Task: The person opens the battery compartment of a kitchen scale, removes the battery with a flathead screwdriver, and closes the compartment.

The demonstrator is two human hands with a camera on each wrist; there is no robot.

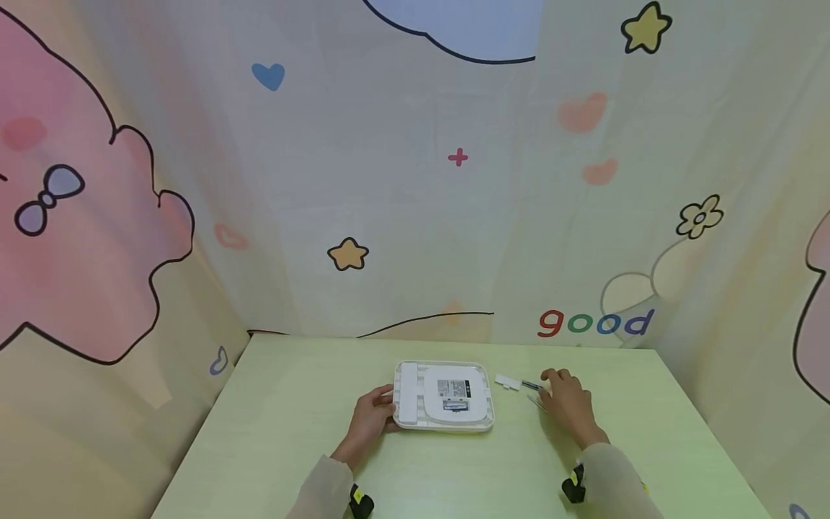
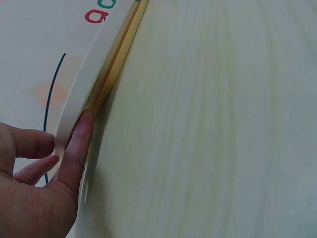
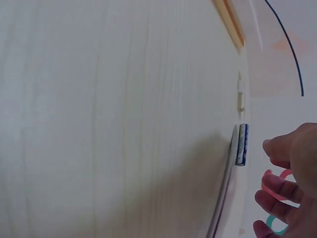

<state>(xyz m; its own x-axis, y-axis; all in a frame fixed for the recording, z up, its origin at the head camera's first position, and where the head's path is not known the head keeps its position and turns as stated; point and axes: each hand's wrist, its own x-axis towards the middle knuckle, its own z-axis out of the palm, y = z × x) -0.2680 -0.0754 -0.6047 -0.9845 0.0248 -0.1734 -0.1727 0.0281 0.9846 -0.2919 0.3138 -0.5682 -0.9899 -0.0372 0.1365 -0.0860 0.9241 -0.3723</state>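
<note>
A flat white device with rounded corners (image 1: pixel 410 393) lies underside up on the table, showing a printed label (image 1: pixel 452 389) and an uncovered battery compartment (image 1: pixel 456 406) with a battery in it. My left hand (image 1: pixel 372 417) grips its left edge; in the left wrist view the thumb and fingers (image 2: pixel 79 144) pinch the rim. To the device's right lie a small white battery cover (image 1: pixel 508 382), AAA-looking batteries (image 3: pixel 242 145) and a thin metal tool (image 3: pixel 225 183). Over these, my right hand (image 1: pixel 572 405) hovers with loosely bent, spread fingers and nothing held.
The pale wood-grain table (image 1: pixel 272 432) ends at the back against a printed curtain (image 1: pixel 402 180) with cartoon shapes and the word "good". More curtain hangs on both sides. Black straps with small dark trackers (image 1: pixel 573 486) sit at the wrists.
</note>
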